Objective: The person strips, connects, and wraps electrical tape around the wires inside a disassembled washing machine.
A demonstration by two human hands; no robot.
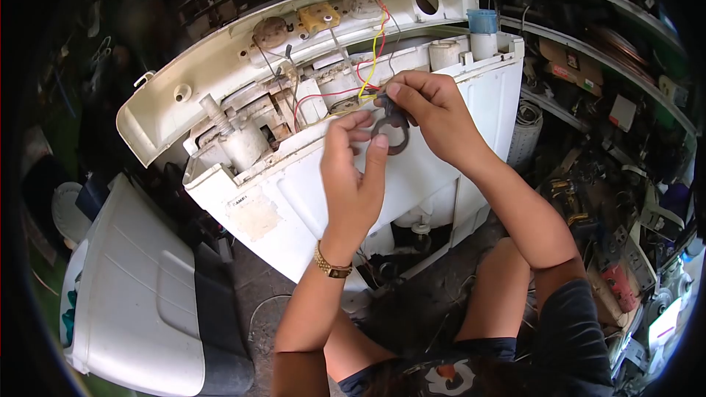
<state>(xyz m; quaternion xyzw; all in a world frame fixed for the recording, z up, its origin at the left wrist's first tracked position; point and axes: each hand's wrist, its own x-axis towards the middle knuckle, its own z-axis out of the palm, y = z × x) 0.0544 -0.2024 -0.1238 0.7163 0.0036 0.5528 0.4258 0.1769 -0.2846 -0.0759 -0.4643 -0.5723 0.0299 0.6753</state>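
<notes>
In the head view my right hand point(439, 114) is closed in a pinch at the ends of the red and yellow wires point(368, 81). A dark ring that looks like a roll of black electrical tape point(399, 141) hangs just below its fingertips. My left hand point(351, 165), with a gold watch on the wrist, is beside the ring with fingers curved and apart. Its thumb tip overlaps the ring's near edge; I cannot tell whether it grips it. Behind both hands stands a white washing machine body point(294, 180), its control panel point(220, 48) tipped back with the inside showing.
A white and dark grey appliance casing point(140, 287) stands at the left. A blue cup-like part point(482, 22) sits on the machine's far right corner. Shelves point(588, 0) with cardboard and coiled wire line the right side. Tools and parts clutter the lower right floor.
</notes>
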